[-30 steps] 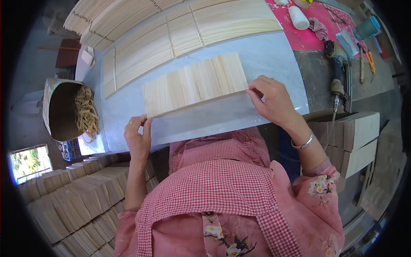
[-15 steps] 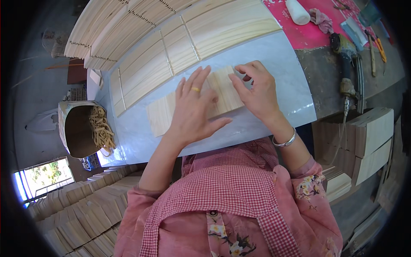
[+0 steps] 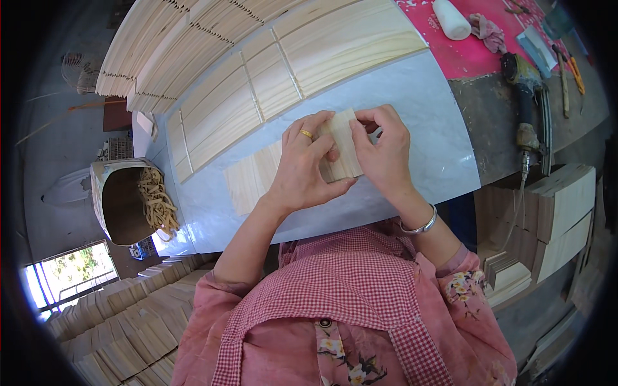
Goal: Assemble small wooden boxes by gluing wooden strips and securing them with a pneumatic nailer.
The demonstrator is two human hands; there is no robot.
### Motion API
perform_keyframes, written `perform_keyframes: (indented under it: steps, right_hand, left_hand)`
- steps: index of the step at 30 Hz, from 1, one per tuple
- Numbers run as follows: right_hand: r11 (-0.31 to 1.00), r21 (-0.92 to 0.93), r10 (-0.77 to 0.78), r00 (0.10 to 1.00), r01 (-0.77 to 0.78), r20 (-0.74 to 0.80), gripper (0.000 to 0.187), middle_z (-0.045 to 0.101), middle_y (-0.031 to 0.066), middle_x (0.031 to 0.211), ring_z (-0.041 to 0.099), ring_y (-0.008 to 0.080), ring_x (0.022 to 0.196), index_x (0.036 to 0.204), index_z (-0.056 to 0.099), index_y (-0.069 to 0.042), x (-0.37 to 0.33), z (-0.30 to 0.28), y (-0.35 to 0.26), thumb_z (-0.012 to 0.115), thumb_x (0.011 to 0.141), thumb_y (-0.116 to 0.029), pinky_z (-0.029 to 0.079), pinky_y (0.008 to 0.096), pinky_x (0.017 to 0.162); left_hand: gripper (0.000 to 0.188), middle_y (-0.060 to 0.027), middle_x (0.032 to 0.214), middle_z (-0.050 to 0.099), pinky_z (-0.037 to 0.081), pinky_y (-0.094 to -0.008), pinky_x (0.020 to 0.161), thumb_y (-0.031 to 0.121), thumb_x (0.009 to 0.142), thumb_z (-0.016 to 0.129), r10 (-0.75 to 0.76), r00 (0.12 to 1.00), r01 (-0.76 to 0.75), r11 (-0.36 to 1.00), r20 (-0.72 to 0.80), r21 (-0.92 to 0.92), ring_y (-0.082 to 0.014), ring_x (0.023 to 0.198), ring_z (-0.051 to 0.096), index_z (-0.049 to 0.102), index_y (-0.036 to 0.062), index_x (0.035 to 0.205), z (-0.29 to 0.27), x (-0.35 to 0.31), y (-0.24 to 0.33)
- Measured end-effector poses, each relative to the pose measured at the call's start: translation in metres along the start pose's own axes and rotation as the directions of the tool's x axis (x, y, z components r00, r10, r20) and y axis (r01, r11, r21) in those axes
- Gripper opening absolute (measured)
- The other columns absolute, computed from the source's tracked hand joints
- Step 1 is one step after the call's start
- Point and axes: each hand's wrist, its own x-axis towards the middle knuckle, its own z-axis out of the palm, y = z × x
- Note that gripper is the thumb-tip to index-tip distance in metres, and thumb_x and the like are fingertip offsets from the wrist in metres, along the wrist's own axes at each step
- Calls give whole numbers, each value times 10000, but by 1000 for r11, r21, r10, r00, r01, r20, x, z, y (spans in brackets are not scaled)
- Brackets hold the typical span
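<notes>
A pale wooden board (image 3: 250, 177) lies on the grey-white tabletop in front of me. My left hand (image 3: 306, 161), a gold ring on one finger, straddles it, thumb at the near edge and fingers curled over the far edge. Between my hands shows a short pale wooden piece (image 3: 346, 145). Whether it is one with the board cannot be told, since my left hand covers the join. At its right end my right hand (image 3: 386, 148), silver bangle on the wrist, pinches the edge between thumb and bent index finger.
Beyond lie grooved wooden panels (image 3: 283, 71) and a tall stack of boards (image 3: 174, 51). An open bag (image 3: 122, 199) with tan strips hangs at left. Right: a pneumatic nailer (image 3: 524, 103), white bottle (image 3: 452, 20), cloth (image 3: 489, 32) and stacked wood blocks (image 3: 560, 206).
My left fingers, spread out before, have curled in and closed on the wood, the hand shifting right. My right hand has moved slightly down and left, pinching the end.
</notes>
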Motion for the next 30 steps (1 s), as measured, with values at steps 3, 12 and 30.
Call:
perform_keyframes:
  steps: [3,12,30]
  right_hand:
    - [1000,-6,-5,1000,5,-9,87,608,87,878,602,201,698,910,677,-1,0,3,1,697,825,7,524,304,652]
    - [1000,-23,22,989,-19,148,242,651,95,971,611,187,767,1087,681,-1,19,-24,-3,704,848,-35,518,312,696]
    - [199,-918,178,934,-343,-310,622,681,220,1058,669,424,892,1232,565,89,123,-296,113,747,843,-361,545,457,836]
  left_hand:
    - [446,-191,1420,507,391,-468,1050,194,552,916,-5,1000,5,1000,-7,-8,-366,1271,473,537,100,769,2,0,0]
    - [384,-194,1368,517,358,-455,1038,232,569,865,-82,996,81,995,-25,-53,-369,1220,467,546,96,733,1,9,-7]
    - [318,-189,1293,573,376,-426,1020,313,621,781,-61,985,71,996,-161,62,-348,1202,476,616,70,741,6,7,-21]
